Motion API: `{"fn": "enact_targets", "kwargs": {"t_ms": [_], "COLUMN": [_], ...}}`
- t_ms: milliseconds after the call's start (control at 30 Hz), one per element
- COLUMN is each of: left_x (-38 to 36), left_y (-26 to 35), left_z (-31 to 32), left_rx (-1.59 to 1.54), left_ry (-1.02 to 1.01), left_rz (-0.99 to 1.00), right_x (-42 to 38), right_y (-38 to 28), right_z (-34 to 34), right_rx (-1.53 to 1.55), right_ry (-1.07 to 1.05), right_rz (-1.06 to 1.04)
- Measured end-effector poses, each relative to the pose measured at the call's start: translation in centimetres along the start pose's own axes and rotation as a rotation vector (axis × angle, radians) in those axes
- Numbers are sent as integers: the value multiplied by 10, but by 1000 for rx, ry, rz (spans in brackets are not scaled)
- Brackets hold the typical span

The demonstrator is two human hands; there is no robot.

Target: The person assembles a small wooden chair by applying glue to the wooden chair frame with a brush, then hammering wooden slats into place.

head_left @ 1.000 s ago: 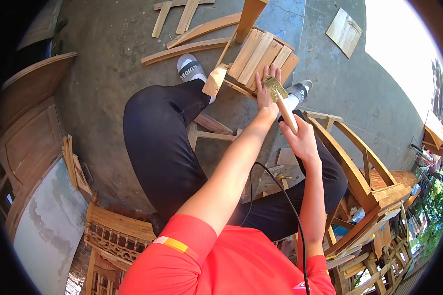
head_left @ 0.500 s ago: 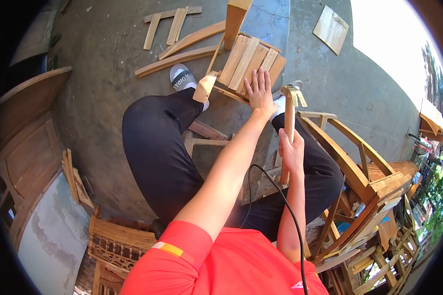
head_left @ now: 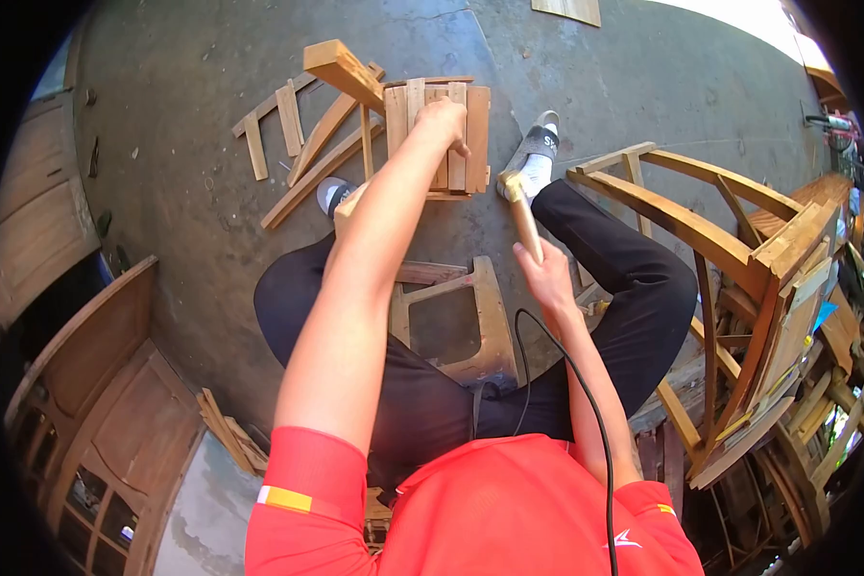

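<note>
My left hand (head_left: pixel 444 123) is on the slatted wooden seat (head_left: pixel 477 144) at top centre, its fingers curled over the slats; whether it grips a slat is hidden. The seat belongs to a small frame with a thick post (head_left: pixel 341 72) at its upper left. Lower and to the right, my right hand (head_left: pixel 547 276) is wrapped round the handle of a hammer (head_left: pixel 525 226). The hammer's head points up towards my right foot, apart from the seat.
Loose wooden strips (head_left: pixel 288 120) and curved pieces lie left of the seat. A wooden frame (head_left: pixel 442 317) lies between my legs. A large chair frame (head_left: pixel 682 216) stands at right. A black cable (head_left: pixel 590 413) crosses my right forearm.
The view has shifted, and the slatted piece now appears further left and turned. My left hand has gone from flat with spread fingers to curled. The hammer sits lower beside my right foot.
</note>
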State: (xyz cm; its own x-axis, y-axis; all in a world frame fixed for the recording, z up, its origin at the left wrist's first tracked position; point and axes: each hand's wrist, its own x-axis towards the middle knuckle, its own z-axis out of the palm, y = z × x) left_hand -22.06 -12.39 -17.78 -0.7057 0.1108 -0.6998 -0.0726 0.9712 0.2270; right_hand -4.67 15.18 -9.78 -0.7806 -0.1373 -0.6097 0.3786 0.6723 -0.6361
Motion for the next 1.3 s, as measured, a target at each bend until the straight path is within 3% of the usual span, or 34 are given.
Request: {"fn": "enact_targets", "kwargs": {"t_ms": [100, 233, 367, 533, 767, 867, 1300], "left_x": [11, 17, 20, 17, 15, 17, 13], "left_y": [-1, -14, -32, -38, -37, -37, -37], "left_z": [6, 15, 31, 33, 33, 36, 34], "left_rx": [108, -12, -88, -130, -137, -131, -128], "left_ry": [24, 132, 255, 270, 258, 277, 278], "left_rz": [53, 175, 279, 316, 311, 309, 310], "right_x": [-7, -6, 2, 11, 28, 24, 38], "right_y": [2, -4, 4, -2, 9, 10, 20], "right_z": [5, 15, 37, 48, 55, 51, 63], "right_rx": [-81, -147, -144, -99, -295, -209, -297], "right_ry": [-110, -173, -170, -112, -135, -131, -100], "right_rz": [-86, -263, -375, -500, -412, -560, -535]}}
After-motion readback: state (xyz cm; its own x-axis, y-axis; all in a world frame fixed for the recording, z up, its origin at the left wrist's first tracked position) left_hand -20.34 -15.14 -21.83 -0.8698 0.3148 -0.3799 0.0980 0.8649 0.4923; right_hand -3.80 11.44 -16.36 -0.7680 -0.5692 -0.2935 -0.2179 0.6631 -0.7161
